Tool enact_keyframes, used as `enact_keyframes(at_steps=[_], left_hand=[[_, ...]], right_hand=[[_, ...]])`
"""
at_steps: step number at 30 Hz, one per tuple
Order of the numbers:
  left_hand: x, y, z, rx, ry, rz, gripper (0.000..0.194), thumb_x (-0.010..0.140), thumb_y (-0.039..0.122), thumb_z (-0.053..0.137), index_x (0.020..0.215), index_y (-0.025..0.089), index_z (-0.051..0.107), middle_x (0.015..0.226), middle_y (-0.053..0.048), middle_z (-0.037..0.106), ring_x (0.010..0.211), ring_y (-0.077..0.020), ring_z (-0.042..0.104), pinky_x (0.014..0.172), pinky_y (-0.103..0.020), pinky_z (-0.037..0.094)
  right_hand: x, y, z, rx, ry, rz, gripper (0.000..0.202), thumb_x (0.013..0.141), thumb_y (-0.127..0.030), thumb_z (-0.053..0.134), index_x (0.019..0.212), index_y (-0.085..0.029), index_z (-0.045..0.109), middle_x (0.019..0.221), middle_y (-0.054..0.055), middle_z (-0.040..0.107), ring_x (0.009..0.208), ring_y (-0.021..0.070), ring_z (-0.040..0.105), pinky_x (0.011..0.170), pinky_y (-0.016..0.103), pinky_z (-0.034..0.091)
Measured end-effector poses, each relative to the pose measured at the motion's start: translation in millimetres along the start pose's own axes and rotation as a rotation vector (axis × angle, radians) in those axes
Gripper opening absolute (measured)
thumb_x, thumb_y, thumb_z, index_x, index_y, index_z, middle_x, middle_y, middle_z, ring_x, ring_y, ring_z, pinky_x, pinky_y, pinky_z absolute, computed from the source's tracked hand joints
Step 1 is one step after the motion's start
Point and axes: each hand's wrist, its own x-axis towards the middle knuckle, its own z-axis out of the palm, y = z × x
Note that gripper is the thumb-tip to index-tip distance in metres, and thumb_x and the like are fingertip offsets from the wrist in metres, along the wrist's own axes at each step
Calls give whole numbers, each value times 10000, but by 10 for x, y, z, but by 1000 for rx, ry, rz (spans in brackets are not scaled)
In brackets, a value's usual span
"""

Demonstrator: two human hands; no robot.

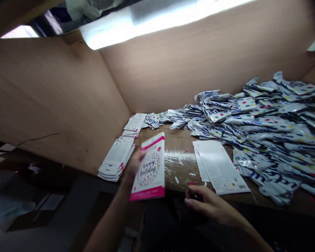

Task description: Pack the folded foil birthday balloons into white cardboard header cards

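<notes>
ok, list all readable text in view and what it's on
"Happy birthday": front of the pink-and-white packet in the left hand. Its red dot and fine print: too small or blurred.
Folded foil pieces: blue lettering, broken up by folds; no full word I'd vouch for.
White packets at right and white stacks at left: print too small to read.

Printed packet (151, 169): white ground, bright pink bands at head and foot, dark blue script over a round field of multicoloured dots, small pink disc near the upper corner. Stacked packets (117, 157): white to pale grey, pink showing at edges. Loose packets (220, 166): white, pale grey print, small yellow mark. Foil pieces (273, 127): silvery white, dark blue lettering, spots in red, yellow and blue. Tabletop (177, 140): brown, whitish streaks. Back panel (186, 66): light tan, faint wood grain
</notes>
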Motion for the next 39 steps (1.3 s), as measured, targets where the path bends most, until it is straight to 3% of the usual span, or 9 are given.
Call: enact_keyframes(at_steps=[4,7,9,13,15,18,22,31,39], left_hand=[[892,1250,240,1112,234,768,339,840,139,683,1175,186,707,1088,-84,754,1003,-258,699,904,-352,548],[1460,1801,607,1832,445,717,404,930,181,584,1327,197,658,1278,-168,719,1220,-339,644,1055,-472,463],[1746,1842,842,1879,452,626,437,897,212,661,1323,117,637,1335,-271,666,1299,-434,584,1081,-588,414],[1936,1119,1071,1798,228,466,504,821,332,803,1236,102,633,1325,-302,646,1355,-472,535,1018,-528,483],[1786,474,1045,1542,-89,86,410,849,375,795,1151,135,658,1194,-243,716,1229,-427,652,918,-454,548],[1421,-546,959,1343,-341,-168,434,845,433,811,1143,155,662,955,-140,765,854,-307,770,670,-343,580],[1158,-1435,1012,1100,-319,-243,428,908,430,742,1204,168,578,1012,-126,752,838,-237,776,555,-235,513],[1121,-1683,1078,907,-165,-203,345,856,379,782,1035,153,592,1016,-137,736,795,-197,756,505,-188,378],[337,-1665,1166,702,-491,112,870,726,432,942,1460,208,532,1602,-197,495,1427,-341,558,1130,-418,518]], right_hand=[[-53,220,-83,-216,124,10,440,962,-630,647,936,-195,708,895,47,692,845,220,605,742,305,486],[-64,280,-185,-269,254,16,462,972,-641,609,990,-197,733,933,53,706,898,248,627,791,325,501],[-82,260,-312,-328,342,-7,446,989,-609,576,1008,-193,734,928,56,719,897,256,643,806,336,501],[-137,245,-833,-647,896,44,397,1008,-487,510,1076,-162,728,1061,132,754,988,301,679,902,379,490],[-144,266,-1155,-816,1082,149,388,1010,-418,485,1145,-141,720,1163,181,743,1068,319,684,944,384,482],[-39,272,-1543,-925,1052,318,404,1010,-359,499,1277,-121,687,1280,212,714,1194,320,664,1000,362,466],[255,223,-1834,-908,975,426,422,979,-367,579,1299,-111,680,1288,226,719,1225,332,664,1002,357,467],[388,63,-2033,-631,892,350,275,769,-234,733,1002,-93,774,907,135,799,859,283,746,736,300,529],[109,-220,-1311,-403,1017,-249,366,935,-310,598,1238,-163,742,1159,99,798,1039,269,732,932,358,572]])
